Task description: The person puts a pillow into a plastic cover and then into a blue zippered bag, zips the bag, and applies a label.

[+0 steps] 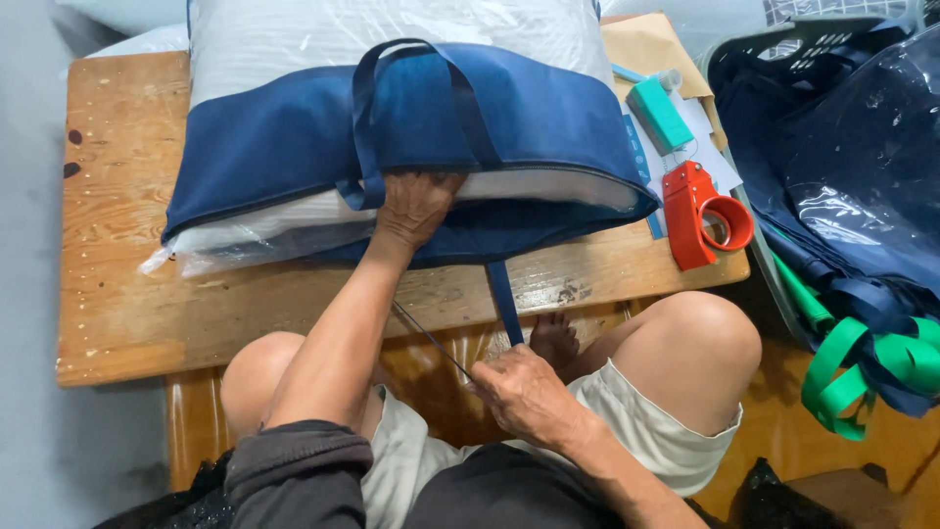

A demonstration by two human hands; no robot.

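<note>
Closest to the camera, the right hand (pixel 529 392) hovers over the lap, fingers pinched shut on a thin dark cord (pixel 431 338) that runs up and left toward the table edge. Beyond it stands the wooden table (pixel 108 294), the biggest thing in sight, with a large navy bag (pixel 294 137) lying across it; a white pillow in clear plastic (pixel 323 34) sticks out of the bag's far side and shows again along its open near edge. One dark blue strap (pixel 504 299) hangs from the bag down over the table's front. The left hand (pixel 416 201) rests at the bag's open mouth, fingers curled onto the edge; whether they clamp the fabric I cannot tell. To the right sits a grey basket (pixel 783 44) heaped with more navy bags and green straps (pixel 862 367). Smaller things lie on the table's right end: a red tape dispenser (pixel 700 211) and a teal box (pixel 658 113).
</note>
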